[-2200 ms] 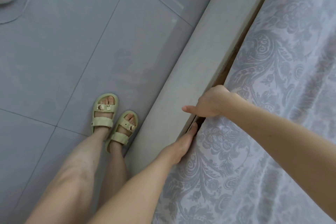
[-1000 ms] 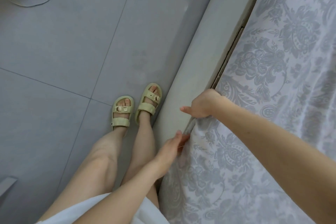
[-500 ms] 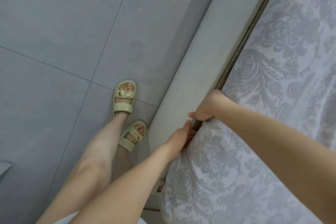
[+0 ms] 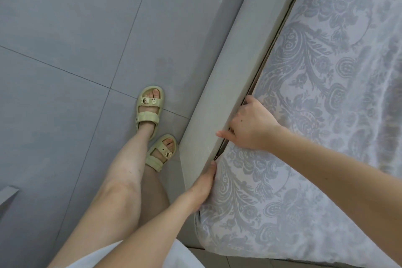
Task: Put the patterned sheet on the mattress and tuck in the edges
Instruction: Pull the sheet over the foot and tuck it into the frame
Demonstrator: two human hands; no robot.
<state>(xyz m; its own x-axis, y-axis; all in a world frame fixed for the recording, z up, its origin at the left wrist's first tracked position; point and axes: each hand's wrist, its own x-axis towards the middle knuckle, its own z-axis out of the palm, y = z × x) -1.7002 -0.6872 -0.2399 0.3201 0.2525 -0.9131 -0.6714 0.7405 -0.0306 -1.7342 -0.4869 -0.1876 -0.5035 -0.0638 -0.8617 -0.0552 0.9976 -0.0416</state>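
The patterned sheet (image 4: 315, 115), pale lilac with grey floral scrolls, covers the mattress on the right and wraps over its near corner (image 4: 217, 230). My right hand (image 4: 250, 126) lies at the sheet's left edge, fingers down in the dark gap between mattress and bed frame, thumb sticking out over the frame. My left hand (image 4: 202, 189) presses flat against the mattress side just below it, fingertips at the gap. The fingers of both hands are partly hidden by the mattress edge.
A grey padded bed frame rail (image 4: 230, 67) runs diagonally along the mattress. To its left is grey tiled floor (image 4: 76, 50), where my feet in pale green sandals (image 4: 150, 106) stand close to the rail. White clothing (image 4: 104, 254) shows at the bottom.
My right hand has slid a little further up the gap and its fingers have spread. My left hand has dropped slightly toward the corner and lies flatter. The view has shifted, showing the mattress corner.
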